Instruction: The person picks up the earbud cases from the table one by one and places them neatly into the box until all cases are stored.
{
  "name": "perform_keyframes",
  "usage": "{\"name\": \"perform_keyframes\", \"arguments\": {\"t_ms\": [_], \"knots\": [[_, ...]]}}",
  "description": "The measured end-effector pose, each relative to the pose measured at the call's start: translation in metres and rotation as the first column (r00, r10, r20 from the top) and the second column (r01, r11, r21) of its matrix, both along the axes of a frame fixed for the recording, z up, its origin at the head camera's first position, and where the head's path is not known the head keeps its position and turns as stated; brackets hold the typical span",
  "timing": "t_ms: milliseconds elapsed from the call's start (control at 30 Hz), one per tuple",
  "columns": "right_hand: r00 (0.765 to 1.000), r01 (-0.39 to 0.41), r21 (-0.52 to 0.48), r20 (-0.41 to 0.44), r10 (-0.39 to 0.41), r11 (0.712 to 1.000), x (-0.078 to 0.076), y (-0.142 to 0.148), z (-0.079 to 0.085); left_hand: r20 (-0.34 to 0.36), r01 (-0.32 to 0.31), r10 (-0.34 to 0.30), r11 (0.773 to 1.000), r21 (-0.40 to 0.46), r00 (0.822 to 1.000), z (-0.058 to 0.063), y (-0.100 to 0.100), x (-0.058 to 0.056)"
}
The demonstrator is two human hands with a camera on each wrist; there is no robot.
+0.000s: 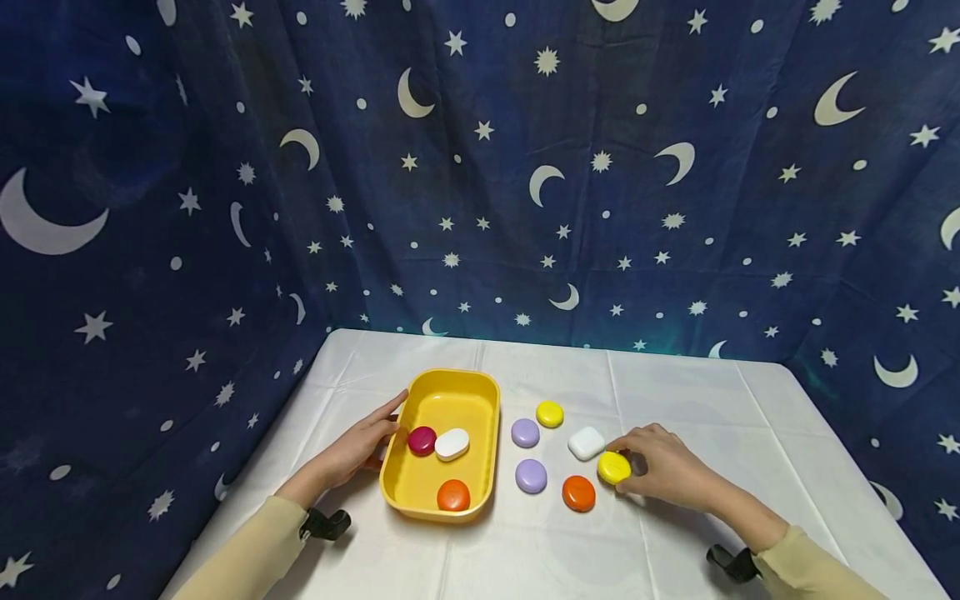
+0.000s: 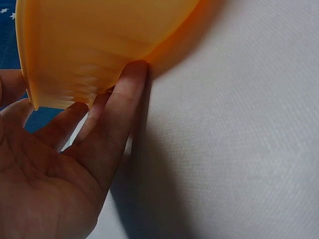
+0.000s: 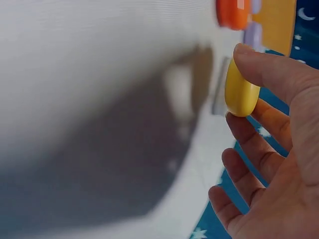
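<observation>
My right hand [image 1: 667, 467] pinches a glossy yellow round piece [image 1: 614, 468] between thumb and fingertips, close over the white table. In the right wrist view this yellow piece is seen edge-on, the other fingers spread loosely below it. My left hand [image 1: 352, 450] rests against the left side of a yellow tray [image 1: 491, 442], its fingers lying fairly straight along the outer wall and rim. Inside the tray are a dark red piece [image 1: 422, 441], a white oval piece [image 1: 452, 445] and an orange piece [image 1: 453, 496].
Between tray and right hand lie two purple pieces [image 1: 526, 432], another yellow piece [image 1: 550, 414], a white squarish piece [image 1: 587, 443] and an orange-red piece [image 1: 579, 493]. A white cloth [image 1: 555, 558] covers the table. Dark blue star-patterned curtains [image 1: 510, 233] stand behind and beside it.
</observation>
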State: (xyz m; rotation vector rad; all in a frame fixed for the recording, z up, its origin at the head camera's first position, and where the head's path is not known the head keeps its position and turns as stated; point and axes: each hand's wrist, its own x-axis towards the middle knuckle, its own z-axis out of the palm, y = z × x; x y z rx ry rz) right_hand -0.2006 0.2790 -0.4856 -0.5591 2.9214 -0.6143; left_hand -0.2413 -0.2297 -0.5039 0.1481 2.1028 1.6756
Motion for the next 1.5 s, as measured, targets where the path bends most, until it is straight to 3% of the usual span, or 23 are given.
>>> {"name": "perform_keyframes", "arguments": {"t_ms": [300,567,833,1167,1500], "knots": [[0.998,-0.027,-0.056,-0.059,0.024,0.998,-0.020,-0.026,0.025,-0.010,-0.005,0.005,1.000,0.004,1.000,0.000,-0.001,0.000],[0.998,-0.066,-0.076,-0.018,0.064,0.995,-0.038,-0.071,0.045,-0.012,-0.017,0.017,1.000,-0.020,1.000,0.001,-0.001,0.001],[0.987,-0.157,-0.085,-0.044,0.153,0.984,-0.049,-0.117,0.059,0.009,-0.016,0.016,1.000,-0.025,1.000,0.007,0.001,0.000],[0.965,-0.260,-0.037,-0.053,0.258,0.965,-0.049,-0.160,0.060,0.100,0.002,-0.002,1.000,-0.001,0.995,0.022,0.004,-0.003],[0.943,-0.329,0.033,-0.047,0.331,0.944,-0.048,-0.187,0.055,0.096,-0.016,0.017,1.000,-0.006,0.995,0.020,0.004,-0.002]]}}
